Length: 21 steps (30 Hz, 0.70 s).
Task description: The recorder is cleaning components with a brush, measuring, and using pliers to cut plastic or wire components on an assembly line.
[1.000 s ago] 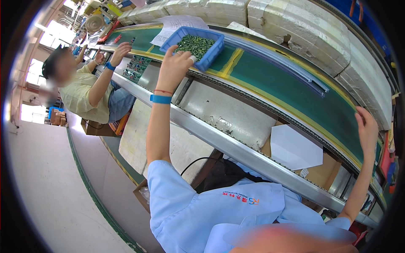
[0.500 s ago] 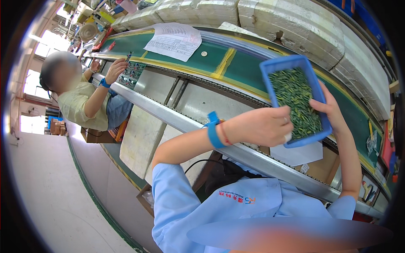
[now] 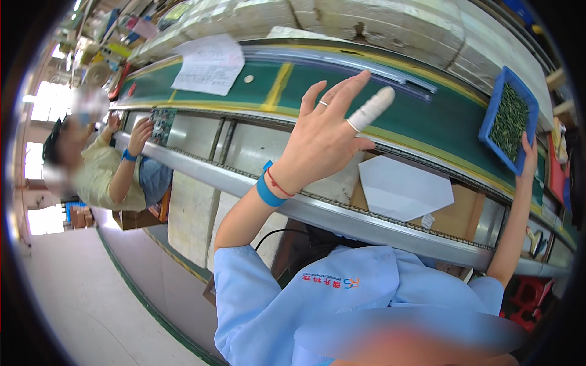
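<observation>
The blue bin (image 3: 500,152) is at the right hand (image 3: 530,160), whose fingers grasp its near right corner; how far they wrap beneath I cannot tell from here. It is a rectangular plastic tray with sloping walls, tipped so its mouth faces us, and small, slender green pieces (image 3: 511,119) lie in a loose heap inside. Whether its base rests on anything is not clear.

The step in hand seems to be positioning the bin at the right end of the green belt (image 3: 458,119). From there, I'd judge, the next move calls for a steady right grip and a level bin, lest pieces slide over the rim.

The left hand (image 3: 332,134) is free, fingers loosely spread over the belt's near edge, holding nothing; one finger wears a white cover. Just beyond those fingertips lie long clear tubes (image 3: 418,84). Off to their left are a printed sheet (image 3: 210,64) and a small pale disc (image 3: 248,78). Below the fingers, toward the body, sits a blank white sheet (image 3: 406,188). Far left of them, a co-worker's hand (image 3: 140,135) is at a circuit board (image 3: 162,125).
</observation>
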### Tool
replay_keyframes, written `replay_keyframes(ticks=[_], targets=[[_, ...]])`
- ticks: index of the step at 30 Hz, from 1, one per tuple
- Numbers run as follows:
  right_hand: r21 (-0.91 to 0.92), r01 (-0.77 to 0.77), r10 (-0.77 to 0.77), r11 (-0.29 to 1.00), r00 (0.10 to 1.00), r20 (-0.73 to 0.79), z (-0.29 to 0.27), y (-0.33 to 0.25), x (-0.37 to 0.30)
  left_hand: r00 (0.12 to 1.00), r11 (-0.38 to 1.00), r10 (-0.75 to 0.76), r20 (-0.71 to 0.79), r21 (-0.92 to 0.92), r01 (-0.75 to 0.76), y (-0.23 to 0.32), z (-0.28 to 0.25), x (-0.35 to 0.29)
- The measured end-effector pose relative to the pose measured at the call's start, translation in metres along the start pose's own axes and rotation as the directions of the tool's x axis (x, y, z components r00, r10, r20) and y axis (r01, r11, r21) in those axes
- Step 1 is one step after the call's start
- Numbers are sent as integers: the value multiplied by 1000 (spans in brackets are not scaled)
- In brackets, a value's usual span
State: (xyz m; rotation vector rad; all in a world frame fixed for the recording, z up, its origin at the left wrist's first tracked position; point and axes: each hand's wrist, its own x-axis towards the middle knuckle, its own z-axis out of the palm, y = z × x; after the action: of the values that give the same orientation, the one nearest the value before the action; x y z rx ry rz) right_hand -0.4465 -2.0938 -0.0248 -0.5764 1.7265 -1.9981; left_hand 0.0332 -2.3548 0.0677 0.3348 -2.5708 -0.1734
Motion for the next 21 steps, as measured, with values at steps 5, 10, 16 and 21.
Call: replay_keyframes(ticks=[5, 10, 16, 21], targets=[[-259, 2, -30, 966, 994, -104, -11, -3, 7, 956, 91, 38, 291, -954, 287, 15, 22, 21], [-820, 371, -599, 435, 799, 43, 57, -63, -44, 923, -231, 180, 339, -898, 375, 43, 38, 37], [-384, 806, -511, 450, 585, 630, 223, -71, -156, 885, 27, 233, 402, -913, 407, 57, 67, 33], [-347, 862, -499, 370, 499, 708, 251, -57, -162, 925, 133, 139, 355, -932, 338, 51, 76, 28]])
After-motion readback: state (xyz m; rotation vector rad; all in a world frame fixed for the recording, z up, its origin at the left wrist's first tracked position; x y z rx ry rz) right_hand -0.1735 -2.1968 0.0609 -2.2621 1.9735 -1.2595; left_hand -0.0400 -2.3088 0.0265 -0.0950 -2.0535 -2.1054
